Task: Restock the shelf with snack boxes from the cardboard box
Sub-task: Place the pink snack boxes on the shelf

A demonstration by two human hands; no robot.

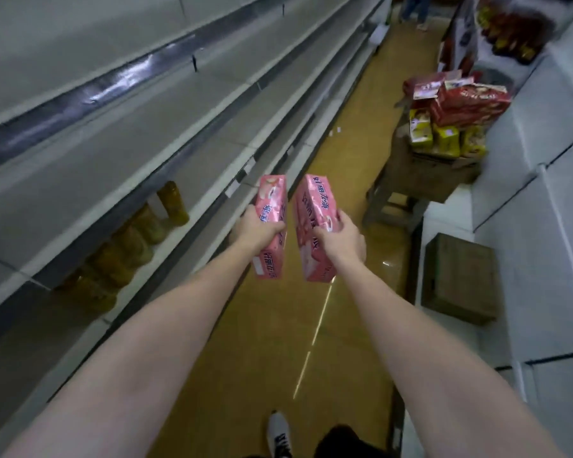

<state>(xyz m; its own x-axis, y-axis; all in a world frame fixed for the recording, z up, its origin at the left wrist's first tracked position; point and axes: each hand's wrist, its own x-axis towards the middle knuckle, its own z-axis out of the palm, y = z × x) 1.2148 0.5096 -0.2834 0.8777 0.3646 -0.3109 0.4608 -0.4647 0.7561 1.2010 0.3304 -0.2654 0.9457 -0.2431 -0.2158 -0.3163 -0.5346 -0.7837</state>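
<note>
My left hand (257,228) grips a pink snack box (272,206) held upright over the aisle floor. Beside it, my right hand (339,238) grips a second pink snack box (313,206), also on end. The two boxes hang close together, a narrow gap between them. The grey shelf unit (166,133) runs along the left, its upper boards bare. Ahead on the right a cardboard box (437,173) sits on a wooden stool, heaped with red and yellow snack packs (467,104).
Amber bottles (136,239) line a lower shelf at left. A closed brown carton (460,279) lies on the low white ledge at right. White shelving (543,160) walls the right side. A person's legs (414,8) stand at the far end of the yellow floor.
</note>
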